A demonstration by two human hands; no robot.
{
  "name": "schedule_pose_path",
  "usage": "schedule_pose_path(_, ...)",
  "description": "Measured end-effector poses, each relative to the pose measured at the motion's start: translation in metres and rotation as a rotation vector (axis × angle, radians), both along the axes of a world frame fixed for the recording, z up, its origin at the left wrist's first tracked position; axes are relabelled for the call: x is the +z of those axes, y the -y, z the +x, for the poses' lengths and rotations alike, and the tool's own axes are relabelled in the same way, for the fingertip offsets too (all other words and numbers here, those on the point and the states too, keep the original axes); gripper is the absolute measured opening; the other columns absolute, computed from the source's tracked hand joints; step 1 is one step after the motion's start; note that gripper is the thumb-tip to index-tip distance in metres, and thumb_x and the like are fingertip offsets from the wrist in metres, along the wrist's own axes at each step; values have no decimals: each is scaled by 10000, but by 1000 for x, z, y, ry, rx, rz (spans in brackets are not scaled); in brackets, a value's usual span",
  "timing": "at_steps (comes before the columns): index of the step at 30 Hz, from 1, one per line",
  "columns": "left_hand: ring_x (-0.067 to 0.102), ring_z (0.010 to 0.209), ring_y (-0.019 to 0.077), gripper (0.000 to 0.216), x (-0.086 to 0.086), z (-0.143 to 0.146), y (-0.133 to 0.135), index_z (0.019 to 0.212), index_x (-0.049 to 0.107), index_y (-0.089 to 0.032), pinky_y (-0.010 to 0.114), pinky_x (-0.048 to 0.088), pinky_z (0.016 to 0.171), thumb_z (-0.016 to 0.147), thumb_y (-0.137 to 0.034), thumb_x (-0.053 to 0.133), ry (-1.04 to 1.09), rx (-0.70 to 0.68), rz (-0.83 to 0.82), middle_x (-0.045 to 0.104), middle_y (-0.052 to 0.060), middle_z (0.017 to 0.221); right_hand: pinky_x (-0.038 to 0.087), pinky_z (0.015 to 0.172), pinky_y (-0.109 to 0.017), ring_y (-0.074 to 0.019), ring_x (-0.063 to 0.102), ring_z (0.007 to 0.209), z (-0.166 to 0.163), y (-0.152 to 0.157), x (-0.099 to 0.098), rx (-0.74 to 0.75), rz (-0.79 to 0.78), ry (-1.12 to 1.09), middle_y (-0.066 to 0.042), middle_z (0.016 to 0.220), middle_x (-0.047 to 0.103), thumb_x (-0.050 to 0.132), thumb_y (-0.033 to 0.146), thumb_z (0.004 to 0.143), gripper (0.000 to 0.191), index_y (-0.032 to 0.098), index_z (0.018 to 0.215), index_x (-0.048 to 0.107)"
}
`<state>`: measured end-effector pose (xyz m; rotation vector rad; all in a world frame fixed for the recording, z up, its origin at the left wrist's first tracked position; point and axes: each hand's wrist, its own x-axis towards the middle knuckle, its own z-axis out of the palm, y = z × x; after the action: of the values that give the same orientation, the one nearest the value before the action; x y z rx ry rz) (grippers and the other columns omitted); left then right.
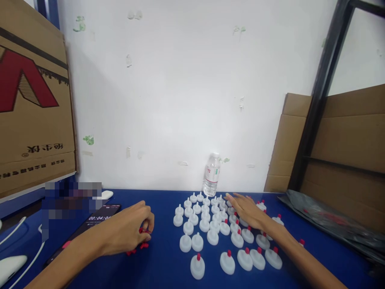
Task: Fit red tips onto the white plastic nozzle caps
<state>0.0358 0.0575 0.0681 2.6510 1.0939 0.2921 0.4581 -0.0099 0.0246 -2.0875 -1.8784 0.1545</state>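
My left hand [130, 228] is curled above the blue table, thumb and fingers closed around small red caps [144, 230]. More red caps [144, 245] lie on the table just under it. My right hand [248, 210] is stretched over the far right of a cluster of white spouted lids [197, 242], fingers extended and palm down; it hides some lids beneath it. The lids in the left and middle of the cluster have bare spouts. Several lids at the front and right carry red tips, such as a capped lid [197, 268] at the front.
A clear water bottle [211, 175] stands against the wall behind the lids. On the left are a phone [90, 224] showing a timer, white cables [33, 257] and a large cardboard box [36, 120]. Grey plastic bags [327, 220] lie along the right edge.
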Motion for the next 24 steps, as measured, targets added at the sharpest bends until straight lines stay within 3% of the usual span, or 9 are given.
schedule_pose_path(5,659,816,185,96,-11,-7,-6,767,695,-245,258,488,746,727,-331,675,96,6,-102,644,-17,843,89,1239,-616,-336,256,1530,-4,3,1,14,-1,-1,-85,1549,496,81,686,1005,816,195,1499,507)
schedule_pose_path(8,631,744,166,91,-13,-4,-6,732,688,-246,277,493,789,760,-314,636,22,-41,-86,657,-18,810,112,1225,-641,-360,299,1510,-4,3,1,25,9,-1,-90,1503,552,100,686,1008,802,206,1463,553)
schedule_pose_path(11,623,771,170,113,-10,1,-4,701,659,-247,325,466,923,787,-274,591,-57,-73,-51,665,-16,771,161,1217,-627,-363,356,1481,-5,3,7,47,67,12,-81,1461,595,122,663,1022,760,219,1402,608)
schedule_pose_path(14,613,754,156,87,-8,6,1,722,625,-237,424,357,1100,794,-255,579,-77,-74,-34,640,-30,753,234,1212,-543,-328,460,1409,-9,6,17,90,150,24,-81,1346,677,95,613,1042,741,227,1277,683)
schedule_pose_path(16,604,751,159,80,-6,9,4,741,602,-228,463,324,1126,806,-259,566,-90,-74,-20,621,-30,746,251,1209,-511,-312,472,1396,-14,9,20,115,179,20,-75,1293,705,79,598,1049,743,240,1218,708)
schedule_pose_path(22,591,862,222,99,0,21,13,842,603,-216,394,450,904,838,-263,516,-100,-82,31,634,29,850,238,1193,-605,-358,502,1367,-23,15,16,174,148,16,-102,1206,745,187,628,1048,720,210,1034,773)
schedule_pose_path(24,579,868,222,114,0,23,16,842,593,-213,363,455,834,858,-263,493,-72,-87,90,633,41,879,247,1193,-595,-341,535,1336,-26,16,19,198,178,19,-105,1216,739,202,596,1060,682,204,1070,760)
